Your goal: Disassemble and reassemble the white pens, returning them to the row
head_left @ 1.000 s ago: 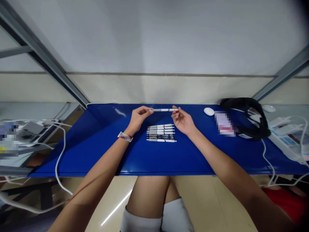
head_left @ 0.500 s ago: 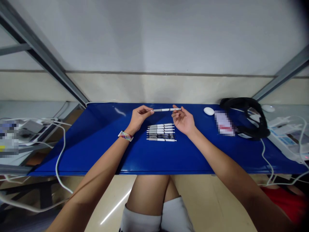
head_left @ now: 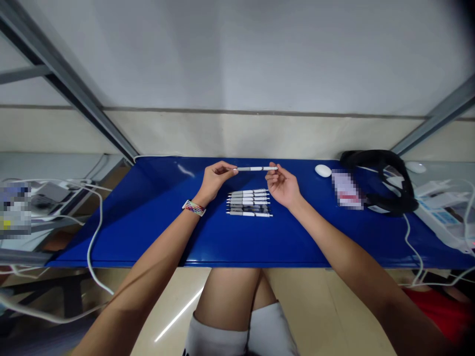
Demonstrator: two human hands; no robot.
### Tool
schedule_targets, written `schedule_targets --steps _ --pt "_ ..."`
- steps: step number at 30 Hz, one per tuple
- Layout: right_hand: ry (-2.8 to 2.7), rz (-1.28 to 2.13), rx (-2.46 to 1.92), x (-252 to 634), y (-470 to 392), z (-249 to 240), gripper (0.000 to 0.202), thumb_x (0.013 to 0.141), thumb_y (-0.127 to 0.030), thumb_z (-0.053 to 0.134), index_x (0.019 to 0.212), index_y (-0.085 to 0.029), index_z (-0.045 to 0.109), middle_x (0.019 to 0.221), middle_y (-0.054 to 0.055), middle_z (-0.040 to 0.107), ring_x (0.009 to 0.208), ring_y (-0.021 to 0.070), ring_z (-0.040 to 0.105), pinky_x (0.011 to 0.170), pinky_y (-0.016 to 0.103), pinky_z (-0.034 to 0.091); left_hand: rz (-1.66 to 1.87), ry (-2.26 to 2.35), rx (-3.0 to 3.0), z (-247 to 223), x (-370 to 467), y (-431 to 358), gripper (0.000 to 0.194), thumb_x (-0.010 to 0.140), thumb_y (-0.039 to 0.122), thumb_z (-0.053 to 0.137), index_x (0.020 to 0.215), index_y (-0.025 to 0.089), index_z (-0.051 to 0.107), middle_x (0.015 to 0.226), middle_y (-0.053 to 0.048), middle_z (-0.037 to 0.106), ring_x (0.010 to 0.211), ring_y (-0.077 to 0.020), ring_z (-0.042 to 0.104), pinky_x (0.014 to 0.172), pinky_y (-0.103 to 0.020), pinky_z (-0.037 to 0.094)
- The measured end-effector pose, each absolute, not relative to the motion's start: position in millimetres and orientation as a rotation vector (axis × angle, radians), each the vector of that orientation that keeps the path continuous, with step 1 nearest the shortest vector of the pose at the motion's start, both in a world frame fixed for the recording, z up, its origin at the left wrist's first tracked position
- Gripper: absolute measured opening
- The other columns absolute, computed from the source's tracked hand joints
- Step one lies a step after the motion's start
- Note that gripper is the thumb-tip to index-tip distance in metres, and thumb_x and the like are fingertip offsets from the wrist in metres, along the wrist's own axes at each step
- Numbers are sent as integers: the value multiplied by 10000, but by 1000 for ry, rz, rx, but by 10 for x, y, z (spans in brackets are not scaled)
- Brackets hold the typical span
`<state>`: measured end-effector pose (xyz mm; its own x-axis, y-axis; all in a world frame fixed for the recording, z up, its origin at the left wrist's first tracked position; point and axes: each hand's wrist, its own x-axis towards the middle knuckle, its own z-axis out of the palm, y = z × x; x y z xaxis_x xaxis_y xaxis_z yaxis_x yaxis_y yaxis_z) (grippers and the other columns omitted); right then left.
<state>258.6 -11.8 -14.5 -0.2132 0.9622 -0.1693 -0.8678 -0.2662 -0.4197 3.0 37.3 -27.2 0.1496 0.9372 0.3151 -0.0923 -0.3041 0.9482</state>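
Note:
A white and grey pen [head_left: 256, 168] is held level between my two hands, near the back of the blue table [head_left: 163, 222]. My left hand [head_left: 215, 182] pinches its grey left end between thumb and fingers. At the white right end, the fingertips of my right hand [head_left: 282, 185] close on the pen, palm turned up. Just below, on the tabletop, several similar pens [head_left: 248, 198] lie side by side in a stack of rows, tips to the left. One among them looks darker and clear-bodied.
To the right are a white mouse-like oval [head_left: 323, 170], a blurred pinkish packet [head_left: 347, 189] and a black headset-like strap [head_left: 410, 198]. White power strips and cables [head_left: 445, 210] crowd the far right. Another white cable [head_left: 95, 237] hangs at the left. Grey metal posts [head_left: 91, 106] flank the table.
The pen between my hands has shifted very slightly and its right end sits at my right fingertips. The pens on the table have not moved.

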Motion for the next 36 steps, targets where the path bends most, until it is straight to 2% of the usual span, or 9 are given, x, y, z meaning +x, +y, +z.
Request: schedule_targets --steps 4,8,12,17,21,24,30,34,36 --pt "-229 1815 -420 2604 -121 -143 239 1052 -247 573 1233 -148 694 845 40 715 670 101 658 606 168 617 1346 876 1446 -281 28 382 302 726 402 968 908 197 842 869 -45 807 817 -176 720 820 -313 567" --pt "-190 1818 -426 2612 -104 -146 191 1028 -149 577 1183 -153 689 776 10 677 637 84 644 573 128 591 1342 873 1447 -285 31 379 278 735 387 968 912 206 855 851 -38 806 802 -161 713 806 -294 558" --pt "-175 1821 -405 2603 -92 -153 200 1033 -157 567 1199 -145 677 816 24 693 658 90 658 593 144 617 1350 893 1432 -294 38 376 305 725 399 971 927 200 857 867 -48 814 827 -178 730 831 -314 578" --pt "-196 1796 -452 2595 -95 -171 178 1013 -141 567 1147 -161 682 763 7 666 619 88 634 550 138 595 1352 904 1420 -303 38 384 327 716 408 973 941 201 858 898 -62 823 852 -196 746 851 -336 597" --pt "-241 1798 -425 2604 -100 -183 265 954 -150 616 1212 -156 677 833 27 704 682 105 665 599 172 625 1354 914 1429 -297 38 381 323 719 412 970 935 200 857 887 -59 821 846 -196 745 853 -338 597" --pt "-225 1793 -451 2608 -106 -180 273 904 -101 626 1168 -150 677 776 11 674 643 95 633 571 145 588 1352 912 1431 -295 37 378 320 717 406 970 934 199 857 891 -59 821 850 -197 746 856 -338 594" --pt "-230 1810 -380 2604 -150 -147 348 924 -204 598 1256 -125 664 859 48 695 686 107 630 610 179 603 1356 891 1429 -281 36 373 286 733 392 968 922 206 860 860 -46 814 814 -173 725 829 -309 569" --pt "-262 1784 -443 2583 -148 -137 302 858 -117 613 1148 -162 682 748 -1 637 604 96 561 523 159 533 1353 893 1435 -270 42 363 300 731 397 970 931 203 860 869 -50 812 814 -176 719 836 -321 569" --pt "-282 1768 -469 2571 -143 -141 268 850 -122 619 1104 -171 689 723 -11 615 582 96 535 501 164 511 1350 884 1439 -272 42 362 302 729 396 972 936 207 861 873 -49 811 817 -175 719 842 -322 569"
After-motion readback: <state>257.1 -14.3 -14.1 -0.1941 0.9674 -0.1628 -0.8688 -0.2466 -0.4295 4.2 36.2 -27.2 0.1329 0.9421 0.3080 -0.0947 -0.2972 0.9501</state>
